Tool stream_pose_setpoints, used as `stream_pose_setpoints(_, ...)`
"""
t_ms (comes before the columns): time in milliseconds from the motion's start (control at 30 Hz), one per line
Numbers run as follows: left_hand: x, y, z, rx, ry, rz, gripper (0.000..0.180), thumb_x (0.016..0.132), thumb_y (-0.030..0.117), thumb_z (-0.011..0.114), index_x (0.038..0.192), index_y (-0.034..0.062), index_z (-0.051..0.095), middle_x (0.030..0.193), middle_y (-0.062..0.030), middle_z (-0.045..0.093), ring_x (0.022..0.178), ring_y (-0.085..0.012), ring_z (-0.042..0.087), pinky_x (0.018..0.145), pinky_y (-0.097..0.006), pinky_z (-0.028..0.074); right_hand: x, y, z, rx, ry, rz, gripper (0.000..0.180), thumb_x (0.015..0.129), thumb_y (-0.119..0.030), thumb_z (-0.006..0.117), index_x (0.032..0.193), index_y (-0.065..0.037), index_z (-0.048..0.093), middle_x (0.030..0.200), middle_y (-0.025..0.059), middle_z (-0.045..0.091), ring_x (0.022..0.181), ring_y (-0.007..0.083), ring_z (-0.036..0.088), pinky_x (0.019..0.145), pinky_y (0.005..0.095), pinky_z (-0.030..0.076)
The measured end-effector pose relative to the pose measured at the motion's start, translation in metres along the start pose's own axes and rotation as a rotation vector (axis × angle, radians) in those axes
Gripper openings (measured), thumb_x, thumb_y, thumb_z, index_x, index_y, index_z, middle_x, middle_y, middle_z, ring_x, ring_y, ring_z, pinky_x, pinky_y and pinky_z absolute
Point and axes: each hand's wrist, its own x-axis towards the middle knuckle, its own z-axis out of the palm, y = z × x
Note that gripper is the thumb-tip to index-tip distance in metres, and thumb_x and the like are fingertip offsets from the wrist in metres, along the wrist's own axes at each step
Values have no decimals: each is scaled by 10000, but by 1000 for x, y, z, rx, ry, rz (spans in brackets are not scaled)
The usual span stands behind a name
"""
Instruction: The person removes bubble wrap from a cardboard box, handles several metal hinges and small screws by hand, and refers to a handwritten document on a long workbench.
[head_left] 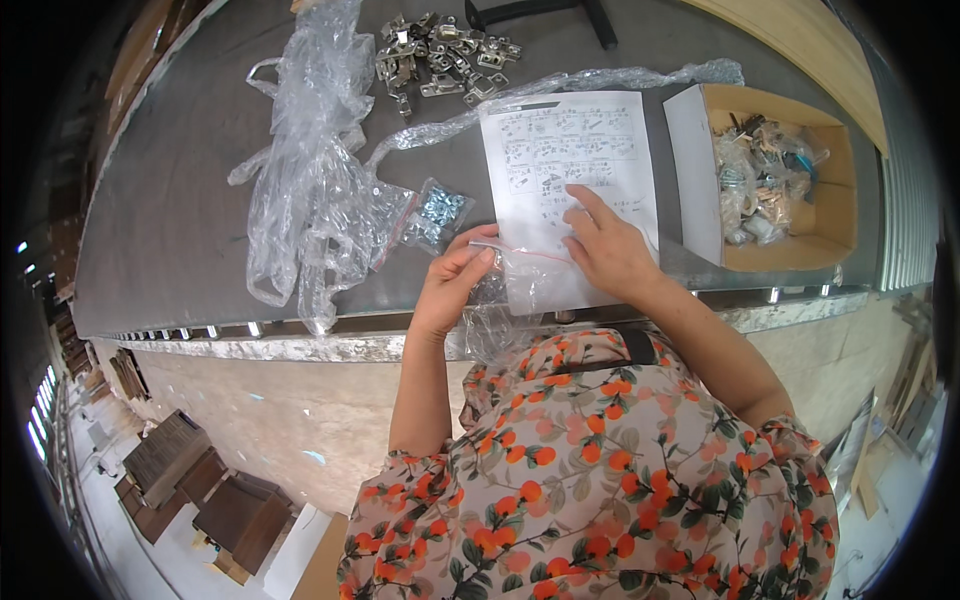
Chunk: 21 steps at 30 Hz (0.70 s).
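Observation:
My left hand [457, 283] pinches the top edge of a clear zip bag [535, 278] with a red seal line. The bag lies over the lower part of a white printed sheet [625, 165] with small drawings of parts. Over that sheet is my right hand [612, 250], its index finger stretched onto the paper and the other fingers partly bent. I see nothing gripped in it. A small clear bag of bluish metal fittings [440, 208] sits beside the sheet, just beyond my left hand. What the pinched bag holds, if anything, I cannot make out.
Crumpled clear plastic bags [310, 150] spread over the dark table [180, 210] at left. Metal hinges [440, 55] are heaped at the back, near a black angled bar [535, 10]. A cardboard box [835, 210] of bagged hardware stands right of the sheet. Brown panels [240, 515] rest lower left.

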Motion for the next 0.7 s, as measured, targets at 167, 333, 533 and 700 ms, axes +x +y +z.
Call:
stream_pose_setpoints(167, 2, 1, -3, 39, -41, -31, 179, 865, 156, 591, 867, -4, 671, 1238, -80, 501, 1089, -141, 482, 911, -281, 386, 18, -7, 9, -58, -22, -47, 153, 826, -129, 550, 920, -15, 512, 1206, 155, 474, 750, 269, 607, 590, 370, 503)
stream_pose_setpoints(333, 1, -3, -2, 41, -36, -36, 186, 865, 168, 595, 866, -3, 667, 1237, -81, 502, 1098, -143, 475, 924, -285, 377, 20, -4, 13, -112, -103, -33, 131, 819, -126, 550, 869, -12, 508, 1190, 143, 488, 681, 270, 605, 560, 375, 494)
stream_pose_setpoints(533, 5, -1, 4, 13, -19, -34, 188, 871, 166, 589, 927, 1, 662, 1234, -80, 507, 1093, -142, 478, 927, -275, 376, 11, 10, 19, -33, 63, -84, 113, 788, -109, 586, 846, -46, 513, 1153, 106, 533, 669, 257, 599, 547, 355, 485)
stream_pose_setpoints(700, 6, 0, 3, 1, -7, -46, 186, 877, 144, 575, 964, 4, 661, 1233, -79, 509, 1095, -144, 477, 929, -274, 376, 8, 16, 26, -31, 255, -154, 118, 758, -106, 620, 821, -71, 527, 1077, 61, 574, 670, 210, 600, 557, 312, 480)
